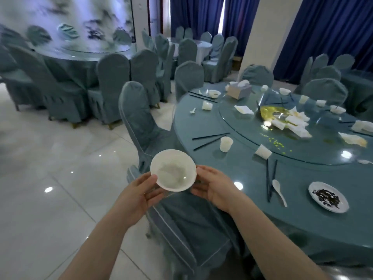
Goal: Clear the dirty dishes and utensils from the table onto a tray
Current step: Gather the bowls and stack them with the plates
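The white bowl (173, 170) is held in the air above a covered chair (153, 138), off the round surface (302, 178), with the left hand (139, 194) in a grip on its near-left rim, thumb over the edge, and the right hand (215, 187) cupping its right side; the fingers under it are hidden. Its pale residue is hard to make out. The surface carries chopsticks (210, 139), a cup (226, 144), a spoon (279, 191), a plate (328, 197) with dark scraps and crumpled napkins (290, 122) on the glass turntable, in a blurred hall of covered chairs and blue curtains (333, 33).
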The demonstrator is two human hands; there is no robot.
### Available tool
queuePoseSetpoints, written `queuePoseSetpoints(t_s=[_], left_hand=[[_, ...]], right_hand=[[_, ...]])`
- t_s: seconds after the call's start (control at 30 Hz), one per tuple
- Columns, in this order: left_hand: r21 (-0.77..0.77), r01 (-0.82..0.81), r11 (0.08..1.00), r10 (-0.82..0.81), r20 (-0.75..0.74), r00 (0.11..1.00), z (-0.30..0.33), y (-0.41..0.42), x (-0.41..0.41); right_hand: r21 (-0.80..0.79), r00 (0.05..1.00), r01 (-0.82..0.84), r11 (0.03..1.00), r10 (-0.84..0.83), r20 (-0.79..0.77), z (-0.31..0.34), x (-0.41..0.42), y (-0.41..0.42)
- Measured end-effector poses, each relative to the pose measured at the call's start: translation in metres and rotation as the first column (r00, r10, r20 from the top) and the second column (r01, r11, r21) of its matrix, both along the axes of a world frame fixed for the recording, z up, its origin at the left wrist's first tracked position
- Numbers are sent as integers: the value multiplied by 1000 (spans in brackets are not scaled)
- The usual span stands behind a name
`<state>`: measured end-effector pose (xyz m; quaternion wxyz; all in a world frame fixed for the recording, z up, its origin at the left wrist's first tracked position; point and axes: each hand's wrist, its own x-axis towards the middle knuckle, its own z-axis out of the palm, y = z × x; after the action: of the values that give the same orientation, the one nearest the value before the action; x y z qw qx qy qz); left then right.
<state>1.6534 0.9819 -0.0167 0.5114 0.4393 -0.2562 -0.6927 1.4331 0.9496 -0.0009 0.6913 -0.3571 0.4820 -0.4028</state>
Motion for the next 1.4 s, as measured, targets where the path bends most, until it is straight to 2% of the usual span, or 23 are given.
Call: queuePoseSetpoints(t_s=[0.1, 0.3, 0.43, 0.6, 0.8, 1.1, 1.27, 1.4], left_hand=[[-3, -42, 999, 42, 12, 999, -2, -19, 79], [-5, -71, 997, 71, 37, 997, -1, -61, 222], [3, -55, 999, 54, 47, 997, 1, -102, 286], [-4, -41, 999, 42, 55, 998, 4, -185, 343], [-35, -60, 998, 63, 97, 993, 13, -325, 406], [-57, -208, 976, 212, 78, 974, 34, -547, 502], [-64, -144, 988, 150, 97, 984, 30, -686, 533], [-73, 13, 997, -5, 102, 995, 32, -806, 540]], right_hand=[[-27, 997, -70, 997, 70, 9, 1, 80, -29], [-9, 998, -66, 998, 66, 16, -5, 222, -86], [42, 1000, -20, 999, 20, -20, -7, 286, -127], [18, 999, -8, 1000, 9, -47, -1, 342, -207], [-31, 998, -41, 999, 40, -49, 8, 402, -350], [-53, 999, 17, 998, -19, -43, 23, 477, -579], [-82, 987, 123, 989, -131, -96, 14, 496, -697], [-77, 957, 280, 957, -284, -55, 4, 495, -775]])
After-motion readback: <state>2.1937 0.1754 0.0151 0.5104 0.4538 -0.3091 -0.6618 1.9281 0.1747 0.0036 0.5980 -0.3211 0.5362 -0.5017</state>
